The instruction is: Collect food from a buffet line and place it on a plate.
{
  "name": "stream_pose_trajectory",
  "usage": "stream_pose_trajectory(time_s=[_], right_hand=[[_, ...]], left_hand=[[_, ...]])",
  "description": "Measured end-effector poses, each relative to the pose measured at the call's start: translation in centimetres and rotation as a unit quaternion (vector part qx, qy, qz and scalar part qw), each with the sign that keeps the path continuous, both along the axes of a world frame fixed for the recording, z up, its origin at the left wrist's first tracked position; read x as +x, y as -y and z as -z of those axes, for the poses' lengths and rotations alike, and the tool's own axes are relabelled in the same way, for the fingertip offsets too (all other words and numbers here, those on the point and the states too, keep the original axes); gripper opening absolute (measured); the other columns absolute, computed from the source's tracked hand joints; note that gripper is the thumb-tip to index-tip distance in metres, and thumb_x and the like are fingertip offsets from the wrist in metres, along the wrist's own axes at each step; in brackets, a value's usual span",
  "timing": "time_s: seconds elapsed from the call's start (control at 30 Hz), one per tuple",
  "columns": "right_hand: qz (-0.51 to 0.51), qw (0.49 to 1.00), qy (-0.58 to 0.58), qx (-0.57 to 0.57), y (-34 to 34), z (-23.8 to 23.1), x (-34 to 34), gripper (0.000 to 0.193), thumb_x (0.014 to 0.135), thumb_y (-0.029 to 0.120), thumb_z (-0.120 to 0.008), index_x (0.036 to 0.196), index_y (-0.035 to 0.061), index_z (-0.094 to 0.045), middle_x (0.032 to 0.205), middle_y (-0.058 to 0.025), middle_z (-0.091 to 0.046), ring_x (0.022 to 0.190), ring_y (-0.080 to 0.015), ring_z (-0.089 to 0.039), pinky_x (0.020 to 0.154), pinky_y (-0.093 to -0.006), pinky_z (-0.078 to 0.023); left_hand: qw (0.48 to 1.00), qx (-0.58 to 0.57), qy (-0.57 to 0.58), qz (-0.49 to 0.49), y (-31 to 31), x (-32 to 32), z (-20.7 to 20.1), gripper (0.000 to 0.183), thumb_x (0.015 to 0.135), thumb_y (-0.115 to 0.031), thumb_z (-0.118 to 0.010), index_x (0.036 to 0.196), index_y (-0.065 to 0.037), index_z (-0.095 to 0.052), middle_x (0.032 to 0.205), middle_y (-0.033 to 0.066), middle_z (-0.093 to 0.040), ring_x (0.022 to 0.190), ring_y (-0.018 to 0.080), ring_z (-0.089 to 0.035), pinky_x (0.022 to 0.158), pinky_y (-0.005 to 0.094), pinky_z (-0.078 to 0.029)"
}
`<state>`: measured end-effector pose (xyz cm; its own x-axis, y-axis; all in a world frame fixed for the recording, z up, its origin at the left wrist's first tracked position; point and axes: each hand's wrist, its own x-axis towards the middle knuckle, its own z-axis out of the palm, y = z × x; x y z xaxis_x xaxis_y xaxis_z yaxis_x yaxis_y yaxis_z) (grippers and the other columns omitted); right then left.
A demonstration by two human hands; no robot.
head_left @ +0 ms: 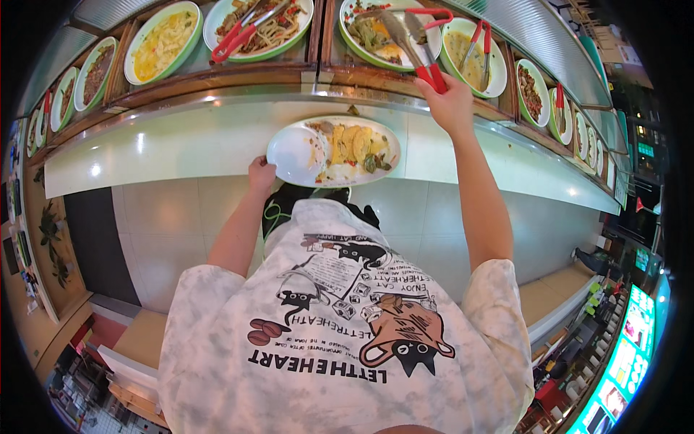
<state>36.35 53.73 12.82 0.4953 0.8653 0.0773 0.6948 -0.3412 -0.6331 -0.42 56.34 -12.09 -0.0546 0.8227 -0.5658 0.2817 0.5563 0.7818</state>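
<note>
Gripping loaded oval plate (pixel 290 153) by left edge with left hand (pixel 262 173); clasping red-handled tongs (pixel 405 41) in right hand (pixel 450 105), over green-edged dish (pixel 360 56) just beyond.

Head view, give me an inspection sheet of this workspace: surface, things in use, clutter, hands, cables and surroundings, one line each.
Surface: pale ledge below the food counter; a white oval plate is over it.
Things in use: the plate carries yellow slices and leafy bits toward its right side; red-handled tongs are over a dish of greens.
Clutter: a small dark scrap just beyond the plate.
Hands: left hand holds the plate's left edge; right hand grips the tongs.
Cables: no power cable seen; a thin green cord loops beside the shirt.
Surroundings: a row of oval dishes ahead; lit panels at lower right.
</note>
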Motion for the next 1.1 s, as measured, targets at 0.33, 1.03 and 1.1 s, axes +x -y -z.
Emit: stream_pose_trajectory(time_s=[0.33,1.03,1.1], right_hand=[[-0.056,0.943,0.071,-0.319,14.6,9.5,-3.7,0.037,0.069,0.034,-0.064,0.089,0.0037,-0.059,0.071,-0.0138,-0.06,0.067,-0.0292,-0.058,0.06,-0.038,-0.045],[-0.028,0.928,0.075,-0.364,17.4,11.6,-7.7,0.024,0.072,0.027,-0.06,0.085,0.0068,-0.062,0.072,-0.0164,-0.059,0.071,-0.0307,-0.058,0.063,-0.0408,-0.046],[0.022,0.959,0.02,-0.282,16.7,9.3,-7.5,0.02,0.071,0.023,-0.059,0.079,0.0046,-0.06,0.07,-0.0166,-0.058,0.068,-0.0321,-0.057,0.061,-0.0397,-0.045]], left_hand=[[1.0,-0.022,0.016,-0.007,-1.2,-0.2,3.4,0.031,0.068,0.002,-0.052,0.099,0.005,-0.052,0.086,0.0089,-0.057,0.077,0.0168,-0.055,0.067,0.0264,-0.044],[0.996,-0.068,0.055,-0.029,-0.1,0.2,3.4,0.033,0.071,0.002,-0.053,0.104,0.002,-0.05,0.089,0.0081,-0.054,0.075,0.0165,-0.053,0.057,0.0261,-0.043],[0.995,-0.077,0.049,-0.039,0.0,0.2,2.0,0.033,0.07,0.002,-0.053,0.103,0.003,-0.05,0.087,0.0078,-0.055,0.075,0.0165,-0.053,0.057,0.0262,-0.043]])
